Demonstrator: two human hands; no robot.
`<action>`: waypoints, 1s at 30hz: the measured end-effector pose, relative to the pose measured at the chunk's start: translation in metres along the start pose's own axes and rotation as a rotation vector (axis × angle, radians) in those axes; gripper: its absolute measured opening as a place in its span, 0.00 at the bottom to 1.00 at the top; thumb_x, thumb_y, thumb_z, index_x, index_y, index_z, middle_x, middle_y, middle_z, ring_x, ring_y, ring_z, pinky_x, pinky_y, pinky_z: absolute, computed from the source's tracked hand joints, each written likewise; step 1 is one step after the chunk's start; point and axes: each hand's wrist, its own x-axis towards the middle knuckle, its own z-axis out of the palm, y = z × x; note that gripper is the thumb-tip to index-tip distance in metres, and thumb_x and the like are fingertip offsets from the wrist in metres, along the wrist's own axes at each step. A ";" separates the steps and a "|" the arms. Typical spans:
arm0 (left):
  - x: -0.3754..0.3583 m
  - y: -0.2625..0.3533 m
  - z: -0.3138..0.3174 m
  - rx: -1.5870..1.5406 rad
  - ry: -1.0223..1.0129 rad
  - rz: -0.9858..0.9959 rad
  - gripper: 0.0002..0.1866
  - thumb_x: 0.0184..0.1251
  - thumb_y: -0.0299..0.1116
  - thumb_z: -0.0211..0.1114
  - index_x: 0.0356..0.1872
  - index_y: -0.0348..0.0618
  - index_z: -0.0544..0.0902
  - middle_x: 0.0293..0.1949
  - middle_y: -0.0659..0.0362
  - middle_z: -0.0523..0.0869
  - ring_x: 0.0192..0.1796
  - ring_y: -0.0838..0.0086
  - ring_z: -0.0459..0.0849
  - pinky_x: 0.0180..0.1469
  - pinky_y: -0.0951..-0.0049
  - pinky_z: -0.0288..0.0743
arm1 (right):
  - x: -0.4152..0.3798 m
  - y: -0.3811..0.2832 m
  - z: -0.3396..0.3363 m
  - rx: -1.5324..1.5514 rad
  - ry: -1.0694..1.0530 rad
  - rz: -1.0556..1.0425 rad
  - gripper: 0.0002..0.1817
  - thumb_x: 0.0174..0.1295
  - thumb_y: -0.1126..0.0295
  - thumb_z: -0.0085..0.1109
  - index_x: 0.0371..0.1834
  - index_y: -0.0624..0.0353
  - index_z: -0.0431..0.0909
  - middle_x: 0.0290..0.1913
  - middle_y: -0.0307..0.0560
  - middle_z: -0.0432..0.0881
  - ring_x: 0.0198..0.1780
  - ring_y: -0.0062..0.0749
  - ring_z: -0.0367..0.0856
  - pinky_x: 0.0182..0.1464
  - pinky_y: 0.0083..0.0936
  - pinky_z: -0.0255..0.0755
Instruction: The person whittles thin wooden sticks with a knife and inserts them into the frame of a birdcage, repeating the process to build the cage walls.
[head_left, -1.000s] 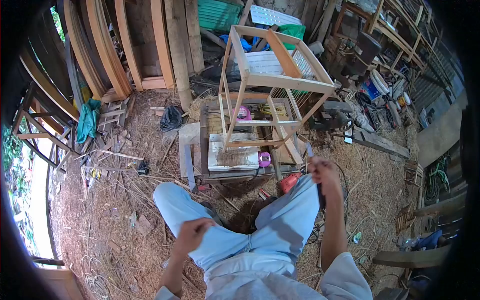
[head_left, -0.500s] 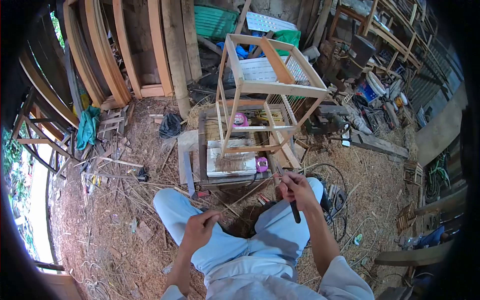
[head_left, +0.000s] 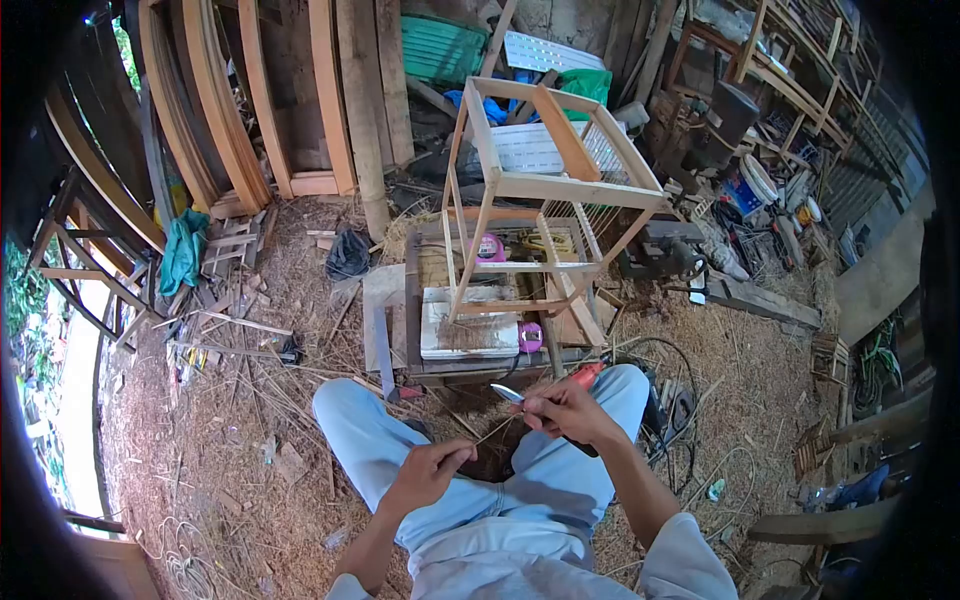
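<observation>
My right hand point(head_left: 567, 412) is closed round a knife point(head_left: 508, 394), its bright blade pointing left and its dark handle partly hidden under the palm. Between my hands runs a thin wooden strip point(head_left: 492, 433). The fingers of my left hand point(head_left: 432, 472) pinch the strip's left end; its right end meets the right-hand fingers, just below the blade. Both hands are above my lap. In front, a wooden cage frame point(head_left: 575, 188) with thin bars on its right side stands on a low bench point(head_left: 460, 380).
On the bench are a white block point(head_left: 470, 342) and two pink tape measures point(head_left: 530, 337) point(head_left: 489, 248). Shavings and thin sticks litter the floor point(head_left: 240, 420). A black cable point(head_left: 690, 400) curls by my right knee. Wooden frames point(head_left: 225, 110) lean against the back-left wall.
My right hand has moved left and turned the knife, so the blade now points left near the strip. My left hand has shifted slightly right and down. The camera view has tilted slightly.
</observation>
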 end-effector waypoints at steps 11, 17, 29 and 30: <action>-0.016 -0.001 -0.024 -0.028 -0.102 -0.016 0.07 0.68 0.28 0.56 0.40 0.35 0.80 0.29 0.56 0.84 0.30 0.73 0.79 0.35 0.74 0.72 | -0.007 -0.017 -0.033 0.078 0.253 0.084 0.11 0.66 0.67 0.55 0.35 0.64 0.80 0.20 0.33 0.71 0.16 0.12 0.60 0.16 0.13 0.52; -0.035 -0.013 -0.089 0.281 0.136 -0.312 0.07 0.68 0.26 0.55 0.39 0.37 0.81 0.30 0.57 0.86 0.30 0.73 0.82 0.34 0.74 0.73 | -0.050 -0.036 -0.174 0.122 0.644 -0.239 0.07 0.63 0.74 0.50 0.37 0.57 0.79 0.25 0.35 0.76 0.21 0.18 0.69 0.20 0.16 0.60; 0.031 0.019 -0.001 0.176 0.145 0.167 0.06 0.67 0.27 0.56 0.41 0.41 0.79 0.34 0.51 0.84 0.36 0.52 0.82 0.36 0.61 0.74 | 0.017 0.012 0.023 0.179 -0.029 0.005 0.12 0.70 0.66 0.50 0.50 0.60 0.77 0.25 0.32 0.73 0.20 0.12 0.62 0.20 0.13 0.54; 0.030 0.018 0.001 0.184 0.140 0.165 0.06 0.67 0.27 0.56 0.41 0.41 0.79 0.34 0.51 0.84 0.36 0.52 0.82 0.36 0.61 0.74 | 0.014 0.006 0.020 0.191 -0.014 0.018 0.12 0.70 0.66 0.50 0.47 0.60 0.78 0.24 0.32 0.73 0.20 0.12 0.62 0.19 0.13 0.53</action>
